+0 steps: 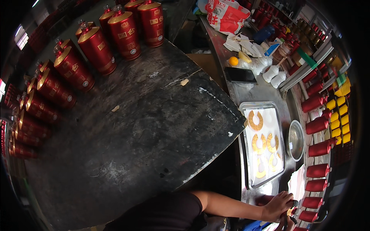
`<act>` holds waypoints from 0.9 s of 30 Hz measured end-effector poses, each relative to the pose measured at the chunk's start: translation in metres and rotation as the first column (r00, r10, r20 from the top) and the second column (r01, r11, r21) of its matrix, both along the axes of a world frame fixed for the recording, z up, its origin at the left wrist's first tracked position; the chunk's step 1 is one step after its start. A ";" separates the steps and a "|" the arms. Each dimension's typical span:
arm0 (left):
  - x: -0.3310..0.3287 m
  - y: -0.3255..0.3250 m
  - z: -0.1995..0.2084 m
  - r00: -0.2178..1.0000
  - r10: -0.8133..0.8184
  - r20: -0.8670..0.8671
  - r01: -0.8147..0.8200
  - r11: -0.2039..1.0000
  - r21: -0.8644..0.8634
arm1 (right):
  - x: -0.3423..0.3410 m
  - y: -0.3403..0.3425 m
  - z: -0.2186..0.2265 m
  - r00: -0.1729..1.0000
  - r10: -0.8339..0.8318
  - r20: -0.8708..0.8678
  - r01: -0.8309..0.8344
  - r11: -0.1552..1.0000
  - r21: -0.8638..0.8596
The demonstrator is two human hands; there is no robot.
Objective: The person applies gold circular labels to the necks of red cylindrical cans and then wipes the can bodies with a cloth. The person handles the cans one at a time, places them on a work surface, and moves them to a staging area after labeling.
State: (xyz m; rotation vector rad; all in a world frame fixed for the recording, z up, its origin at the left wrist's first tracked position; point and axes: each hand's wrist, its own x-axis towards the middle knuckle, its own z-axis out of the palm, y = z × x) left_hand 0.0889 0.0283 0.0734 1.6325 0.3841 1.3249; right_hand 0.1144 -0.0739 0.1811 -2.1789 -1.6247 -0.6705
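Observation:
My left arm reaches across the lower right, and my left hand (276, 208) is closed around a dark red bottle (264, 200), mostly hidden by the hand. Just below it, my right hand (286, 224) shows only in part at the lower edge, its fingers hidden. Beyond the hands, a shallow metal tray (247, 154) lies on the steel bench, lined with white paper. Several gold C-shaped labels (251, 120) rest on it.
A steel bowl (295, 142) stands right of the tray, near a row of red bottles (318, 170). Farther off are a black phone (241, 75), an orange (233, 61) and a red-and-white bag (227, 17). Red bottles (96, 50) line the dark table (146, 127) at left.

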 end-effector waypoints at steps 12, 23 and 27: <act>0.008 -0.007 -0.010 1.000 0.002 -0.016 -0.003 0.998 -0.064 | 0.017 -0.013 -0.012 1.000 0.006 -0.023 -0.004 0.996 0.086; 0.003 -0.003 0.003 0.993 0.114 0.035 -0.115 0.993 0.023 | 0.004 0.001 -0.006 0.686 -0.351 0.638 0.386 0.918 0.089; -0.023 0.026 0.031 0.995 -0.060 -0.075 0.083 0.931 0.354 | 0.009 -0.014 0.002 0.969 -0.242 0.050 0.222 0.943 0.248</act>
